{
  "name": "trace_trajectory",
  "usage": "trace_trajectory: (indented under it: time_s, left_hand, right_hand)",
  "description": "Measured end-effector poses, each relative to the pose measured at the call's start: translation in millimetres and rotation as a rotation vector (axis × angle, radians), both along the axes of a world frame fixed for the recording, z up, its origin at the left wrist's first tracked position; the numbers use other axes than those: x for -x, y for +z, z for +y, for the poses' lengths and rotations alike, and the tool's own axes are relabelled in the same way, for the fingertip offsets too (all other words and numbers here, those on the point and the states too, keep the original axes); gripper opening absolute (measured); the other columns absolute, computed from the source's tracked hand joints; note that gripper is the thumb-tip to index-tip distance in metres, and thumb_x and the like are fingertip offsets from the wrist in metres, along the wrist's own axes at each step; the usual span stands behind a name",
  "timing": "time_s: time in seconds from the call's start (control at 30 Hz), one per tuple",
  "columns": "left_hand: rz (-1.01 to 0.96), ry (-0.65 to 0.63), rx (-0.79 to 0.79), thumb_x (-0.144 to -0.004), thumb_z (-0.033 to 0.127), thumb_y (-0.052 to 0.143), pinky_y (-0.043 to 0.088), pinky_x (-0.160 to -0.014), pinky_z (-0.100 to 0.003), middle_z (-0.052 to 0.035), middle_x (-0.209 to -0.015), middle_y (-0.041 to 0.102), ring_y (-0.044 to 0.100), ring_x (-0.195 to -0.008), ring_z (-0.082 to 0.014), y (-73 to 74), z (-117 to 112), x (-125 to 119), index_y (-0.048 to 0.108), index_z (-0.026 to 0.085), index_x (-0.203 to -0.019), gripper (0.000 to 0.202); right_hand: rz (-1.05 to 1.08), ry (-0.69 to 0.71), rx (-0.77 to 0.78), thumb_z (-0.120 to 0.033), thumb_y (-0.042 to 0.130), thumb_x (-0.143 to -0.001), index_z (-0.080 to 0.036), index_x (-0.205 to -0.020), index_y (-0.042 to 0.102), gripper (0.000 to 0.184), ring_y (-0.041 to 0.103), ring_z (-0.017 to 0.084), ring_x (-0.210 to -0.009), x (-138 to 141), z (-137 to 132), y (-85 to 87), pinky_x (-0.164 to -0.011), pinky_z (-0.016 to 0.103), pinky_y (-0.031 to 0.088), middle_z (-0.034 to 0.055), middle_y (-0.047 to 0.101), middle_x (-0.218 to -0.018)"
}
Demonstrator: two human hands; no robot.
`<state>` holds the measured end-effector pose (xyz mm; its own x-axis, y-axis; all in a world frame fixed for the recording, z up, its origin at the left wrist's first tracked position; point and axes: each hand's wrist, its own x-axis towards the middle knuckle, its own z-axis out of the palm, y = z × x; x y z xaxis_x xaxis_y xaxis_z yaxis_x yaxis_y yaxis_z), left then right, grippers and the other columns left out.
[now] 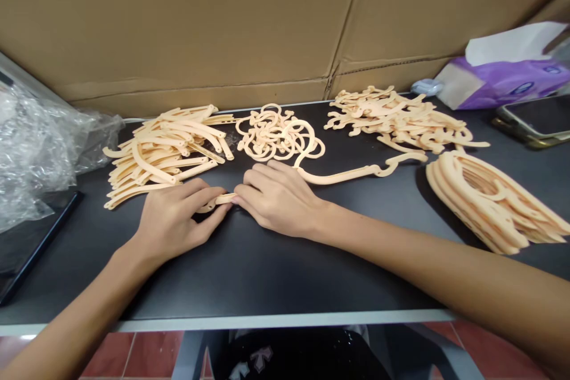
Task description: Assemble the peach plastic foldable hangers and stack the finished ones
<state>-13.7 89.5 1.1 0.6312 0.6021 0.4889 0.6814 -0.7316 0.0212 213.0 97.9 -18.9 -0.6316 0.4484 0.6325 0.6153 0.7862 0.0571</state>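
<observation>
My left hand (178, 217) is closed, thumb and fingers pinching a beige plastic hanger arm (225, 198) low over the black table. My right hand (282, 199) grips the other end of that arm, its fingertips meeting the left ones. Most of the arm is hidden by my fingers. From behind the right hand, a partly joined hanger (341, 177) stretches to the right, with a round hook (307, 130) standing up from it. Whether the right hand touches that longer assembly, I cannot tell. A pile of curved hanger arms (164, 145) lies beyond my left hand.
Loose hooks (267, 136) lie at the back middle, wavy end pieces (396, 116) farther right. A stack of folded hangers (485, 199) sits at right, near a phone (538, 116) and purple tissue pack (503, 80). Clear plastic wrap (40, 142) is at left; cardboard (200, 24) stands behind.
</observation>
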Motion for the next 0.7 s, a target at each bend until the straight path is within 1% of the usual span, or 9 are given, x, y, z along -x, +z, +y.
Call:
trace_trajectory:
  time_s: [0.13,0.2,0.27,0.33,0.4,0.5,0.6,0.67,0.7]
  left_hand:
    - [0.019,0.006,-0.051,-0.092,0.027,0.066,0.045,-0.056,-0.024,-0.0004,-0.071,0.07,0.061,-0.057,-0.012,-4.7,2,2,0.073,0.019,-0.09,0.011]
    - [0.018,0.028,-0.086,-0.092,0.027,0.065,0.043,-0.055,-0.024,0.0007,-0.066,0.067,0.059,-0.054,-0.0114,-4.9,3,2,0.072,0.019,-0.087,0.012]
    - [0.002,0.055,-0.121,-0.093,0.027,0.063,0.043,-0.055,-0.023,0.0006,-0.066,0.067,0.058,-0.055,-0.0113,-4.8,3,4,0.072,0.019,-0.088,0.012]
    - [-0.027,0.076,-0.141,-0.093,0.025,0.063,0.043,-0.055,-0.023,-0.0003,-0.068,0.068,0.059,-0.056,-0.0117,-4.8,4,6,0.072,0.019,-0.09,0.011]
    - [-0.062,0.106,-0.142,-0.092,0.025,0.063,0.043,-0.055,-0.023,-0.0005,-0.068,0.068,0.059,-0.057,-0.0122,-4.9,5,9,0.071,0.019,-0.092,0.01]
    - [-0.128,0.17,-0.141,-0.092,0.026,0.063,0.042,-0.056,-0.024,0.0005,-0.065,0.065,0.059,-0.057,-0.0127,-4.5,7,11,0.07,0.018,-0.092,0.01]
    - [-0.184,0.189,-0.146,-0.092,0.025,0.064,0.043,-0.057,-0.024,0.001,-0.065,0.064,0.058,-0.056,-0.0123,-3.4,7,11,0.069,0.018,-0.091,0.009]
    - [-0.197,0.177,-0.145,-0.092,0.024,0.064,0.043,-0.057,-0.024,0.0019,-0.064,0.063,0.057,-0.055,-0.0118,-3.1,8,10,0.068,0.018,-0.091,0.008]
    - [-0.199,0.166,-0.146,-0.091,0.024,0.064,0.042,-0.057,-0.024,0.0023,-0.063,0.062,0.056,-0.055,-0.0116,-3.3,8,10,0.069,0.018,-0.092,0.008]
  right_hand:
    - [0.015,-0.004,-0.032,-0.023,0.046,-0.101,-0.016,-0.078,0.067,0.032,0.05,0.019,-0.073,0,1,0.4,-0.069,0.034,0.03,0.0055,0.064,-0.076]
    - [0.019,0.006,-0.041,-0.023,0.045,-0.102,-0.014,-0.083,0.068,0.031,0.05,0.019,-0.075,-1,1,1.7,-0.071,0.035,0.031,0.0064,0.065,-0.078]
    - [0.019,0.015,-0.062,-0.023,0.044,-0.102,-0.013,-0.089,0.069,0.03,0.051,0.02,-0.079,-2,0,4.0,-0.074,0.035,0.032,0.0079,0.067,-0.084]
    - [0.022,0.02,-0.119,-0.021,0.044,-0.102,-0.013,-0.096,0.07,0.028,0.053,0.021,-0.085,-3,-3,7.0,-0.079,0.036,0.033,0.0094,0.069,-0.093]
    - [0.031,0.039,-0.213,-0.018,0.045,-0.1,-0.013,-0.101,0.07,0.025,0.054,0.021,-0.091,-5,-5,10.9,-0.084,0.037,0.034,0.0096,0.07,-0.102]
    - [0.056,0.063,-0.339,-0.016,0.05,-0.097,-0.016,-0.099,0.071,0.021,0.055,0.021,-0.094,-15,-9,18.4,-0.087,0.038,0.035,0.0079,0.071,-0.101]
    - [0.1,-0.003,-0.379,-0.018,0.055,-0.094,-0.018,-0.096,0.071,0.016,0.057,0.021,-0.094,-37,-14,26.8,-0.087,0.037,0.038,0.0068,0.071,-0.097]
    - [0.127,-0.098,-0.375,-0.019,0.058,-0.092,-0.018,-0.099,0.07,0.014,0.059,0.022,-0.096,-58,-16,31.8,-0.088,0.038,0.04,0.0083,0.072,-0.1]
    - [0.122,-0.176,-0.358,-0.021,0.059,-0.092,-0.019,-0.101,0.07,0.014,0.059,0.023,-0.095,-69,-17,33.8,-0.088,0.039,0.04,0.0088,0.072,-0.101]
